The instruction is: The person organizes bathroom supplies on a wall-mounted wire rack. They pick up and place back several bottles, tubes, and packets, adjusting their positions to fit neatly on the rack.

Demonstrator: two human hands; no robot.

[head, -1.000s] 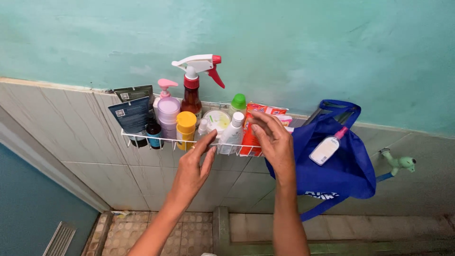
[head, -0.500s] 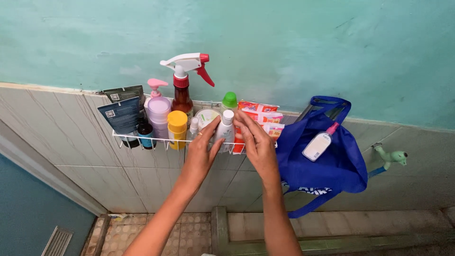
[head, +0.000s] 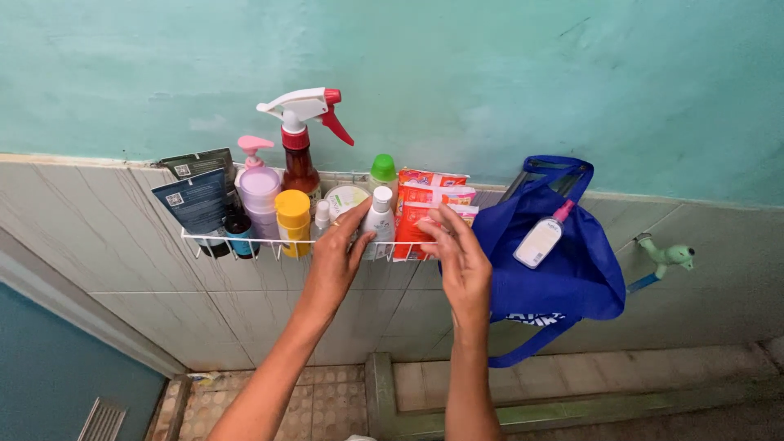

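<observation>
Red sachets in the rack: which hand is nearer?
Right. The right hand has its fingertips at the red sachets; the left hand is further left, at the white bottle.

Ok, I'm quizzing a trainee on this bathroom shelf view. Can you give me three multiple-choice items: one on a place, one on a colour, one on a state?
1. Where does the blue bag hang?
A. Right of the wire rack
B. Left of it
C. Below it, on the floor

2. What colour is the trigger of the spray bottle?
A. Green
B. Red
C. Yellow

3. What is the left hand doing?
A. Hanging clear of the rack
B. Gripping the bag
C. Touching the small white bottle

Answers:
1 A: the bag hangs on the wall past the rack's right end.
2 B: a red trigger sits under the white head.
3 C: its thumb and fingers rest against that bottle, while the right hand is at the red packets.
</observation>
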